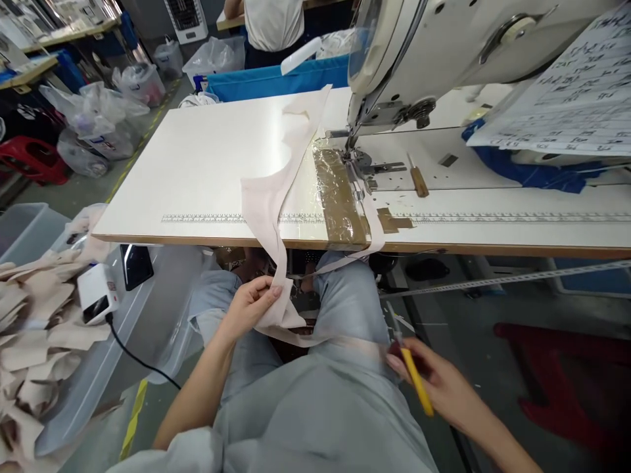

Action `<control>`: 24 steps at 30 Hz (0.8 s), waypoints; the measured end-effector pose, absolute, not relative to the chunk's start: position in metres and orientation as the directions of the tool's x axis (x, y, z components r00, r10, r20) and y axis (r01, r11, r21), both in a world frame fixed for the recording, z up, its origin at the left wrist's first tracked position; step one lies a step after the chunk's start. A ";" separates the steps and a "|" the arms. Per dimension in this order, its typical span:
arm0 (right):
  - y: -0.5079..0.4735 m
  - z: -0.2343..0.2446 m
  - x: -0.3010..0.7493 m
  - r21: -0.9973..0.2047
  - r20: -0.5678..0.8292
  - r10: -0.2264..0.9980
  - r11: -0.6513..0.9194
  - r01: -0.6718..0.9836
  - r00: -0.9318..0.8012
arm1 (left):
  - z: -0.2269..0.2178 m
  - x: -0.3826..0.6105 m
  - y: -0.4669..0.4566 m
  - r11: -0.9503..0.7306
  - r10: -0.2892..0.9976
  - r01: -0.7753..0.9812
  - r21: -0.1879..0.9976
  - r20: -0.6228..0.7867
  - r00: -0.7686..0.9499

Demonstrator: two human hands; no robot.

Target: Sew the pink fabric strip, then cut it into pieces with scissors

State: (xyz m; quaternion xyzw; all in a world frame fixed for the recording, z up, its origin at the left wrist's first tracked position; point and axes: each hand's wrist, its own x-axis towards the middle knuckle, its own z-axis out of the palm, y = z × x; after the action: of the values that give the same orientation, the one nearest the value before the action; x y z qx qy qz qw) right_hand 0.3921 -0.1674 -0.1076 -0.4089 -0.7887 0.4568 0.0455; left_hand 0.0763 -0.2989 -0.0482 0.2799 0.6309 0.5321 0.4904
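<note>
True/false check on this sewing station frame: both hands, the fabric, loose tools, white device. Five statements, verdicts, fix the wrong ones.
1. The left hand grips the pale fabric. True.
2. The right hand is empty. False: it holds a yellow-handled tool.
3. The wooden-handled tool lies on the white table. True.
4. The pale fabric lies wholly on the table. False: it hangs over the front edge down to the left hand.
5. The white device with the black cable is beside the needle. False: it is at the plastic bin left of the table.
</note>
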 end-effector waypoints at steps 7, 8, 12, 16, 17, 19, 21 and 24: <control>-0.161 -0.071 0.298 -0.883 -0.393 0.174 0.204 0.423 -0.903 | -0.058 0.086 -0.328 0.339 0.852 0.166 0.926 -0.227 -0.473; -0.158 -0.072 0.291 -0.883 -0.393 0.137 0.221 0.414 -0.909 | -0.061 0.087 -0.333 0.365 0.837 0.106 0.925 -0.277 -0.471; -0.149 -0.077 0.273 -0.887 -0.389 -0.021 0.280 0.368 -0.921 | -0.069 0.093 -0.345 0.406 0.815 -0.183 0.895 -0.445 -0.370; -0.147 -0.079 0.267 -0.918 -0.350 -0.150 0.250 0.307 -0.925 | -0.074 0.101 -0.342 0.358 0.834 -0.337 0.871 -0.460 -0.303; -0.147 -0.080 0.266 -0.923 -0.348 -0.172 0.237 0.304 -0.922 | -0.075 0.102 -0.341 0.356 0.835 -0.354 0.865 -0.465 -0.294; -0.147 -0.082 0.267 -0.925 -0.351 -0.203 0.226 0.305 -0.914 | -0.077 0.104 -0.339 0.367 0.831 -0.380 0.849 -0.483 -0.276; -0.147 -0.085 0.268 -0.922 -0.356 -0.211 0.240 0.305 -0.910 | -0.080 0.105 -0.340 0.369 0.829 -0.410 0.834 -0.495 -0.261; -0.150 -0.089 0.268 -0.904 -0.369 -0.188 0.302 0.304 -0.910 | -0.085 0.107 -0.344 0.362 0.818 -0.467 0.807 -0.515 -0.256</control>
State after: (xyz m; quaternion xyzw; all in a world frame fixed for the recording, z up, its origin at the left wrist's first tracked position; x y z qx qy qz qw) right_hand 0.2679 -0.1497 -0.0886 -0.0374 -0.7794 0.5896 -0.2085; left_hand 0.1067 -0.3438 -0.0849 0.1526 0.5763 0.5439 0.5906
